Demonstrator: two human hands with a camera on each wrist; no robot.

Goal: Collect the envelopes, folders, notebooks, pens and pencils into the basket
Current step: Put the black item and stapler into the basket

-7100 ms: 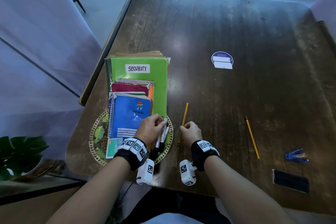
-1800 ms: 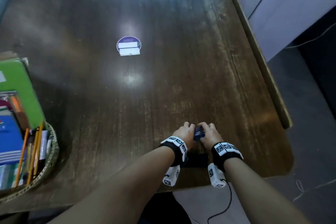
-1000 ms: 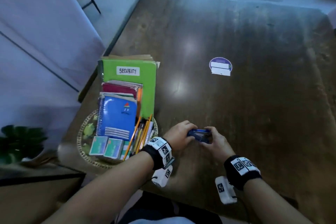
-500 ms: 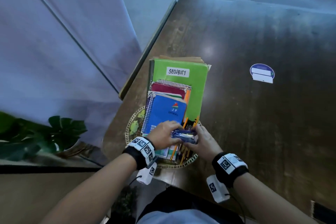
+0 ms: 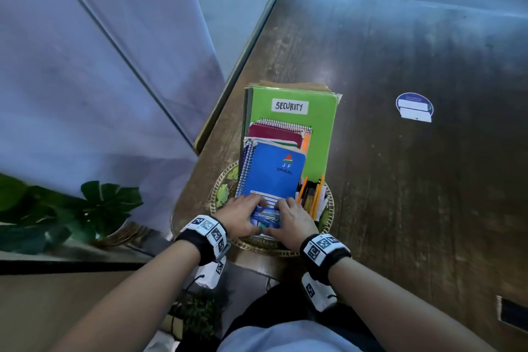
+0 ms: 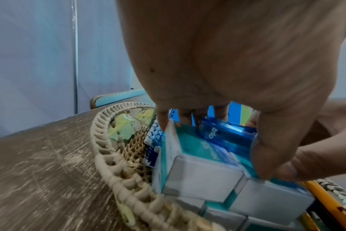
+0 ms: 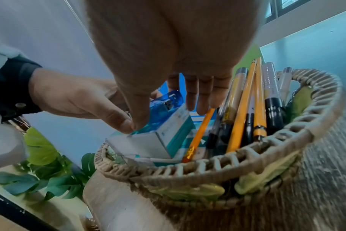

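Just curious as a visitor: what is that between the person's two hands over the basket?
A translucent blue stapler, pinched by left hand and right hand, resting on teal-and-white boxes; clearest in both wrist views.

The stapler (image 5: 265, 216) is mostly hidden between the left hand (image 5: 242, 218) and right hand (image 5: 291, 223) in the head view; only a blue strip shows. The near end of the blue notebook (image 5: 273, 174) lies under both hands. The folder (image 5: 320, 134) is covered by notebooks along its left and near parts, and papers (image 5: 297, 85) under it show only a far edge. The lettering on the small boxes (image 6: 199, 176) is too blurred to read. The pencils (image 7: 241, 112) have their near ends hidden behind the basket (image 7: 217, 165) rim. A dark object (image 5: 514, 313) on the worktop (image 5: 414, 194) is cut off by the right edge. The round sticker (image 5: 414, 107) has print too small to read.
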